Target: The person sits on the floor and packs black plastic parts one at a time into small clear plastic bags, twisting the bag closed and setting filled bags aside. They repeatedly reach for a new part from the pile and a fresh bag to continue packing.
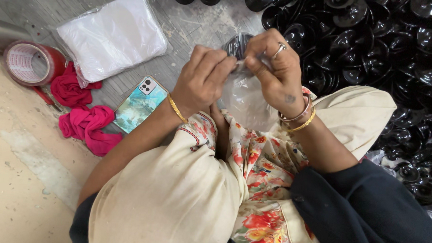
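Clear plastic bag pinched by left hand and right hand above grey floor.

Glossy blk plastic discs, clear film bag

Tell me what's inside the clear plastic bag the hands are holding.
A black round part shows at the top of the clear plastic bag, between the left hand and right hand. The fingers cover most of it; the lower bag looks empty.
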Tool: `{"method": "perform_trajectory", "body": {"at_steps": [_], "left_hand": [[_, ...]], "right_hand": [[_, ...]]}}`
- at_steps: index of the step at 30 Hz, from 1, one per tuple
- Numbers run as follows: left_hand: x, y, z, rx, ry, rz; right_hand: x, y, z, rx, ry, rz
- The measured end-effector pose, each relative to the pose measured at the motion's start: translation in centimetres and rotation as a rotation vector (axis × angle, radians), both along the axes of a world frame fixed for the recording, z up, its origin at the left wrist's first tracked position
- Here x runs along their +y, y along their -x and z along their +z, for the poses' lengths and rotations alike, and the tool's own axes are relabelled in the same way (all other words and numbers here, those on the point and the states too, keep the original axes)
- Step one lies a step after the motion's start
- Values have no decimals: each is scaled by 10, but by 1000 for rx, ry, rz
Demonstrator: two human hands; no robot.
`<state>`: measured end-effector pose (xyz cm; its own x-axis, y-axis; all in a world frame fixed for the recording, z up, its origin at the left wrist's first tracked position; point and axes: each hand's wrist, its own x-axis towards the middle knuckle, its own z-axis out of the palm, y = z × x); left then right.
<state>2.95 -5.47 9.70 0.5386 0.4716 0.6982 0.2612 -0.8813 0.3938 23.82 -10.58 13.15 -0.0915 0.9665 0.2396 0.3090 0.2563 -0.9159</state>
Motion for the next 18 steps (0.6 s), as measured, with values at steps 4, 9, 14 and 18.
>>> {"method": "perform_trajectory", "body": {"at_steps": [4, 9, 14, 18], "left_hand": [[2, -2, 4, -19, 87, 19], [1, 0, 6, -44, 82, 43], [0, -2, 6, -21, 54, 7], [0, -3, 6, 38, 88, 20]], "right_hand": [[2, 2, 1, 437, 250, 26], [5, -1, 13, 315, 267, 89], [7, 1, 10, 111, 102, -16], [8, -7, 2, -220, -198, -180]]}}
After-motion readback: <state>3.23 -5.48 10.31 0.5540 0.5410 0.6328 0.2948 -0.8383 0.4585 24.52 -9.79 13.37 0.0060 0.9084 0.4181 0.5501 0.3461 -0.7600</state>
